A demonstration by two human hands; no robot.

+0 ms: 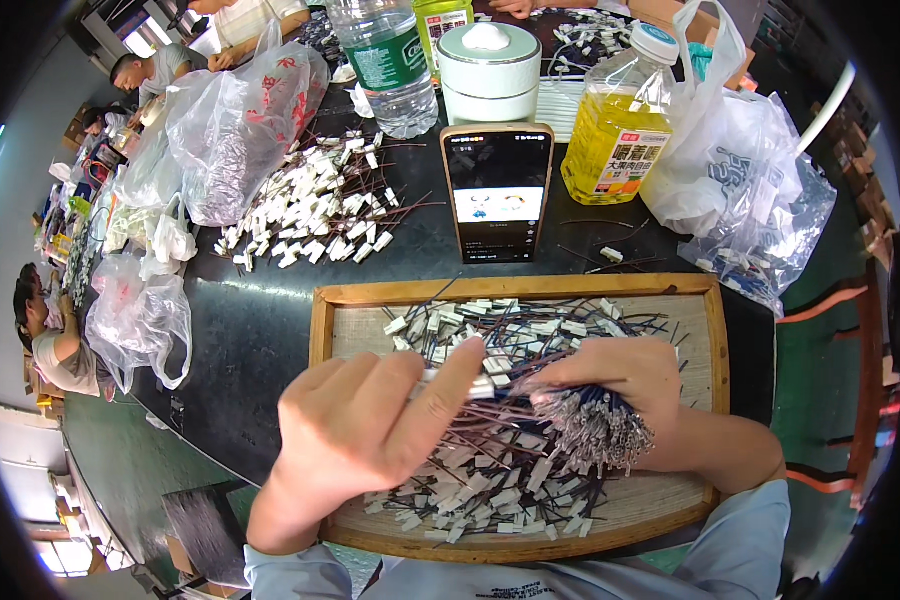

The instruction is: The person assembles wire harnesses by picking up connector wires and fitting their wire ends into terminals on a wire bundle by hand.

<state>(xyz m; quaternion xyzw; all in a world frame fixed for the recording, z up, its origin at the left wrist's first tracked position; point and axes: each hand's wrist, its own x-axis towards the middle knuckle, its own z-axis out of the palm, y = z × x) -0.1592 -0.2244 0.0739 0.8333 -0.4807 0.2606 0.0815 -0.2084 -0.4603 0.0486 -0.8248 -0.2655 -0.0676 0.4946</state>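
Over a wood-framed tray [520,548], my right hand [620,385] is closed round a thick bundle of dark wires with bare metal terminals [595,430] fanning out at its end. Close beside it, my left hand [360,420] has curled fingers, its index finger reaching toward white connectors [485,385] by the bundle. What its fingertips grip is hidden behind the hand. Brown wires [480,435] run between the two hands. Below and behind them, the tray is strewn with many white connectors on dark wires [470,495].
Behind the tray a phone [500,195] stands upright against a white canister [490,80]. A heap of white connectors [315,205], a water bottle [385,70], a yellow drink bottle [620,130] and plastic bags [725,165] surround it. Other people [160,70] sit along the table at left.
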